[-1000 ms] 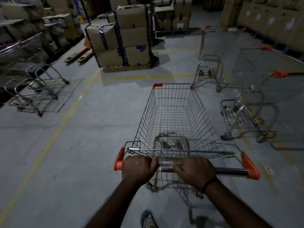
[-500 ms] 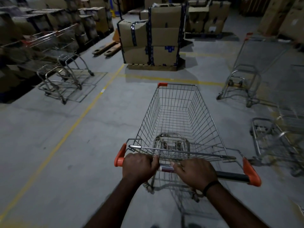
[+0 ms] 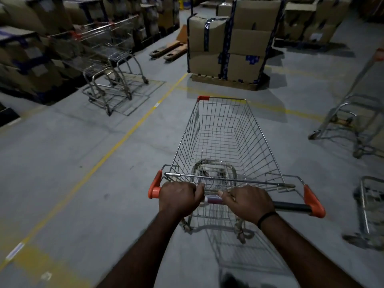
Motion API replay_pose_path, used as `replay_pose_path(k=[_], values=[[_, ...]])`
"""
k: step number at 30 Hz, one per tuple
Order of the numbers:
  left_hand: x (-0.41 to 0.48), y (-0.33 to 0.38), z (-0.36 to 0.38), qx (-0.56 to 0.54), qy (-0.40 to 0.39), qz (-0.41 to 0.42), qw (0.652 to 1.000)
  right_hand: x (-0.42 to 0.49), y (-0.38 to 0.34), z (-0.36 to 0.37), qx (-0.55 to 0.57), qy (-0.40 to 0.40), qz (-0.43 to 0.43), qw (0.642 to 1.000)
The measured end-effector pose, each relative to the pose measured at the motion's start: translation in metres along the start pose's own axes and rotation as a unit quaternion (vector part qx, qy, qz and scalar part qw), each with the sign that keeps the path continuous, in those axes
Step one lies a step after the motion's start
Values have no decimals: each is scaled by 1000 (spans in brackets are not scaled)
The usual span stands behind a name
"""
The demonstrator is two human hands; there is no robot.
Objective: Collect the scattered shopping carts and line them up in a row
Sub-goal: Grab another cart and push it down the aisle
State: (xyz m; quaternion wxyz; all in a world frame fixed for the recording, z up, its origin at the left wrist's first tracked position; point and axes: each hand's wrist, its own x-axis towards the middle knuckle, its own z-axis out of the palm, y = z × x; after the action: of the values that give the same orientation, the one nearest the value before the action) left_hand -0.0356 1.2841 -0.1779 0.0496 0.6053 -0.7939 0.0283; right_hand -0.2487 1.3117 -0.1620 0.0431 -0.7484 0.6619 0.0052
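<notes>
An empty wire shopping cart (image 3: 224, 134) with orange corner caps stands right in front of me on the grey floor. My left hand (image 3: 179, 198) grips the left part of its handle bar (image 3: 291, 207), and my right hand (image 3: 248, 201) grips the bar just right of centre. Two nested carts (image 3: 108, 65) stand at the far left against the stacked boxes. A third cart (image 3: 353, 113) is at the right edge, and another cart (image 3: 372, 210) is partly cut off at the lower right.
A pallet of strapped cardboard boxes (image 3: 230, 44) stands straight ahead beyond the cart. More box stacks (image 3: 27, 48) line the left wall. A yellow floor line (image 3: 116, 142) runs diagonally to my left. A pallet jack's forks (image 3: 168, 51) lie beside the pallet.
The view and the cart have swung left: the nested carts at the left have come closer to the centre, while the carts at the right have slid toward the frame edge. Both hands kept their grip.
</notes>
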Motion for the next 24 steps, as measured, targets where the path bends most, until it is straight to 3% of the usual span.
replay_pose_path(k=[17, 24], values=[[122, -69, 7, 13, -25, -147, 989, 206, -4, -8, 12, 10, -155, 988], [180, -94, 9, -11, -37, -226, 973, 289, 0, -13, -33, 31, -123, 991]])
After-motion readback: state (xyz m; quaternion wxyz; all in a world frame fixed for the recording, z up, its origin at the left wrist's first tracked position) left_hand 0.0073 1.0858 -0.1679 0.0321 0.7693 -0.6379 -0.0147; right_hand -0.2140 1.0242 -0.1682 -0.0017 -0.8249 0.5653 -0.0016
